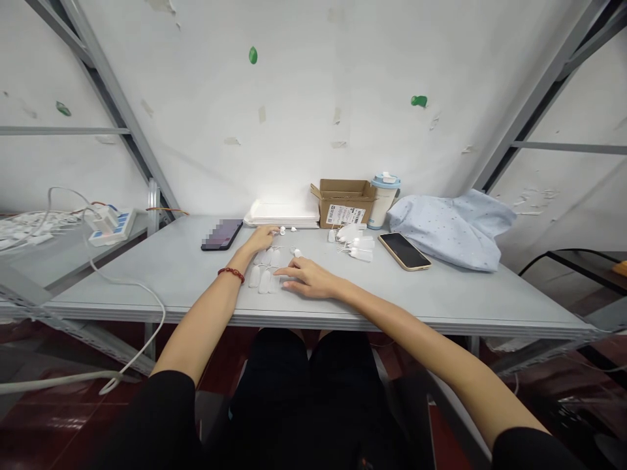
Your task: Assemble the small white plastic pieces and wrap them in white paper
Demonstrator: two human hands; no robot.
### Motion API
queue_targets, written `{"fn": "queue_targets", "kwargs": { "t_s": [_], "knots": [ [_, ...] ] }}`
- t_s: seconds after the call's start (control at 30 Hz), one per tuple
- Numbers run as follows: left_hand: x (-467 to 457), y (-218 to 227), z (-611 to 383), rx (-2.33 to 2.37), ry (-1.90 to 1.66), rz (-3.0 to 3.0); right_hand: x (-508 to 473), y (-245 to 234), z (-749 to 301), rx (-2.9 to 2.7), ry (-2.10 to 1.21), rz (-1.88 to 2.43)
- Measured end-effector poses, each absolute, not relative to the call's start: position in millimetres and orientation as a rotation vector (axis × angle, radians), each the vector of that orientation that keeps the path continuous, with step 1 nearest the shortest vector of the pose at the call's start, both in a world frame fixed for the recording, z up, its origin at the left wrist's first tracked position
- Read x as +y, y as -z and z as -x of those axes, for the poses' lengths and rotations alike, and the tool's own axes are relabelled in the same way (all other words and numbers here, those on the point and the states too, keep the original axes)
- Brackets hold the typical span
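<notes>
My left hand (pixel 259 240), with a red bead bracelet on the wrist, lies flat on the grey table (pixel 161 274), its fingers stretched toward small white caps (pixel 283 230). My right hand (pixel 306 277) rests palm down with fingers spread, a small white piece near its fingertips. Several small clear plastic bags (pixel 264 277) lie between the two hands. More small white bagged parts (pixel 355 245) sit further back to the right.
A dark phone (pixel 222 234) lies left of the hands, a tan-cased phone (pixel 404 250) to the right. At the back stand a stack of white trays (pixel 281 213), a cardboard box (pixel 344 202), a lidded cup (pixel 385 199) and a pale blue cloth (pixel 453 225). A power strip (pixel 112 225) sits far left.
</notes>
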State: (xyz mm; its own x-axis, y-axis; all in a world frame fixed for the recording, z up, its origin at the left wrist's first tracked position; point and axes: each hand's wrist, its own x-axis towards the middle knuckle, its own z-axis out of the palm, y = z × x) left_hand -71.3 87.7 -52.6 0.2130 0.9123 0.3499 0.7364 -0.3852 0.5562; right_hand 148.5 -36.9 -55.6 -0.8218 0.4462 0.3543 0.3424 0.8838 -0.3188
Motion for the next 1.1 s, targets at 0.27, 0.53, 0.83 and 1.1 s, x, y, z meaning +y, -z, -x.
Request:
{"fn": "queue_targets", "kwargs": {
  "t_s": [0.27,0.53,0.83,1.1],
  "knots": [
    [84.3,50.6,71.1,1.674,-0.861,-2.222,-41.5,52.7,-147.0,-2.675,-0.299,0.532],
    [79.5,45.6,70.0,1.799,-0.793,-2.182,-43.3,50.2,-146.1,-2.745,-0.261,0.444],
    [79.7,47.1,71.0,1.859,-0.796,-2.176,-44.2,49.6,-147.0,-2.733,-0.212,0.546],
    [80.4,47.9,72.0,1.833,-0.85,-2.161,-41.8,48.7,-149.9,-2.703,-0.195,0.615]
  ]
}}
